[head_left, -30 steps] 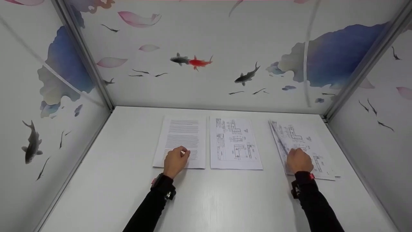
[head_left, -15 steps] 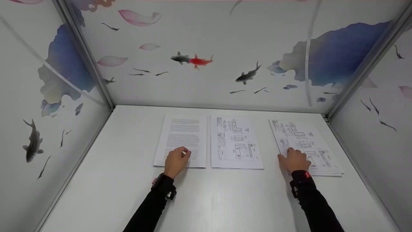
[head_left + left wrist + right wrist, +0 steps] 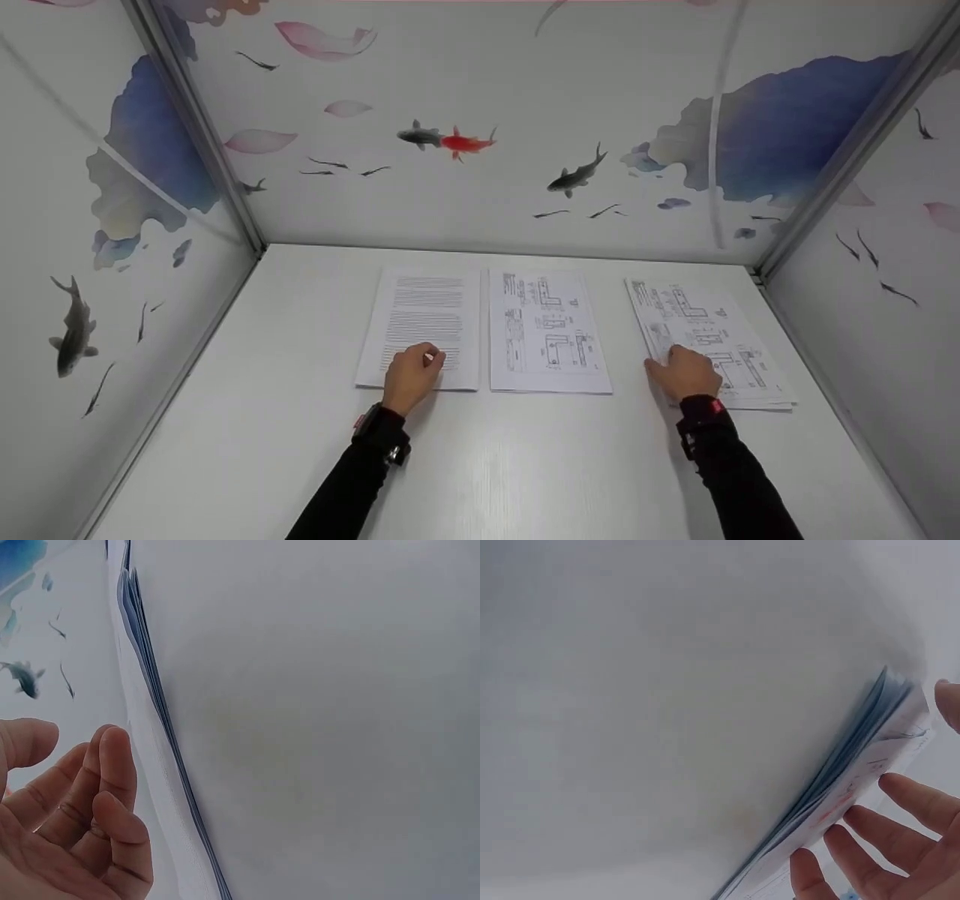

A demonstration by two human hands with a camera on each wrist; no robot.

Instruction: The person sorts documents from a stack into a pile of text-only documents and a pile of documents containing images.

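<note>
My left hand (image 3: 411,379) is over the lower part of a stack of text-printed paper (image 3: 429,300). Its fingers (image 3: 118,765) are loosely bent, with the thumb apart and nothing between them. The right hand (image 3: 688,373) rests on the lower left part of a stack of technical drawings (image 3: 694,311). In the right wrist view, its fingers (image 3: 889,836) lie extended against the top sheet near the edge of the stack (image 3: 847,780), and the thumb stands away from the paper. Some sheets there are slightly fanned and uneven.
Between the two hands lies another stack of drawings (image 3: 551,330), neatly squared. All the papers lie on a white table (image 3: 480,465). White panels printed with fish and petals (image 3: 480,195) enclose it at the back and sides.
Sheets lifted at the left edge of the right-hand stack now lie flat. My right hand has opened from a curled grip, its thumb spread leftward. The left hand has stayed in place.
</note>
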